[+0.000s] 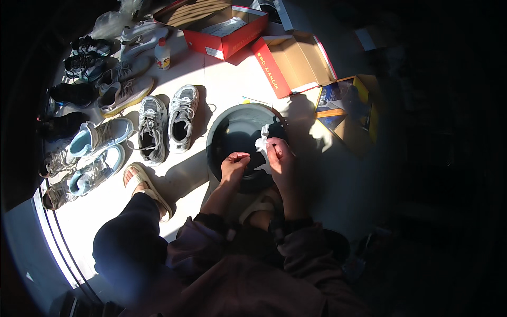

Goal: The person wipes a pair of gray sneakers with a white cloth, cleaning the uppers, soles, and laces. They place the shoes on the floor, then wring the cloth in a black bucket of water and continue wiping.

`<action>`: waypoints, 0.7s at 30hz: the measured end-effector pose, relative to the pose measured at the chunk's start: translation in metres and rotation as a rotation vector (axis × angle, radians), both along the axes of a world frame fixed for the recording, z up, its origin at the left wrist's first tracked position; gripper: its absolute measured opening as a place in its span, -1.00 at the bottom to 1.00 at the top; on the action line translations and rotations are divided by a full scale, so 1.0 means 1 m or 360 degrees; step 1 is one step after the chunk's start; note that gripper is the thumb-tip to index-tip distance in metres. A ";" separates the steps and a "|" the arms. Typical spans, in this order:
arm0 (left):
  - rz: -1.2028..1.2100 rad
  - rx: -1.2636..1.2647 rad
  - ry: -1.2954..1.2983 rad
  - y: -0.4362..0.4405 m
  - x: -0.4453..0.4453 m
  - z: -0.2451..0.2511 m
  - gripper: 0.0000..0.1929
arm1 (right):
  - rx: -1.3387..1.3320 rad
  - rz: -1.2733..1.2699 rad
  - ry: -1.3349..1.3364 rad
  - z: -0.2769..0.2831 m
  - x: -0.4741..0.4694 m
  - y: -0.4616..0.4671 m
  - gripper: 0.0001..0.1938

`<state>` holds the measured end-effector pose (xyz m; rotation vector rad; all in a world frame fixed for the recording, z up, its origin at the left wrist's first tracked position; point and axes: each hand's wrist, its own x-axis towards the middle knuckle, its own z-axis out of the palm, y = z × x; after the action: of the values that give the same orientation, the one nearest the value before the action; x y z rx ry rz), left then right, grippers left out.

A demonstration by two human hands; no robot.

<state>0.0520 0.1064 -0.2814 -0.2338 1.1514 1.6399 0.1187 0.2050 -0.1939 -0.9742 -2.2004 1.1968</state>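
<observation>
My right hand (281, 158) pinches a crumpled white tissue or thin cloth (262, 145) above a round grey basin (217, 126). Part of the white piece hangs below my fingers. To its left, my left hand (235, 166) is over the near side of the basin, thumb and fingertips pressed together; nothing shows between them. Deep shadow covers much of the basin's inside, and the surface there looks like dark liquid. A pair of grey-and-white running shoes, one nearer the basin (183, 119) and one further left (151, 130), stands left of it with laces loose.
Light-blue-and-white sneakers (105, 136) and several other pairs line the left side. A white bottle with a red cap (162, 54) stands behind them. Open red shoeboxes (243, 39) and a blue-and-yellow box (334, 97) lie ahead. My sandalled left foot (146, 188) is beside the shoes.
</observation>
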 end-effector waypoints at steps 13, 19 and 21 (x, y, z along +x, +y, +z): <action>0.0389 0.0593 -0.0772 -0.028 -0.040 -0.047 -0.30 | -0.0496 0.0008 -0.0419 -0.092 0.003 0.026 -0.80; 0.0211 0.0501 -0.0577 -0.033 -0.053 -0.049 -0.42 | 0.0595 0.0171 -0.0810 -0.129 -0.007 0.090 -0.58; 0.0234 0.0322 -0.0550 -0.031 -0.058 -0.050 -0.65 | 0.0779 0.0380 -0.0604 -0.127 -0.027 0.115 -0.50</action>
<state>-0.0059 0.0757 -0.3318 -0.4604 0.7167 1.7484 0.0918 0.3199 -0.3209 -0.7905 -2.7869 0.5296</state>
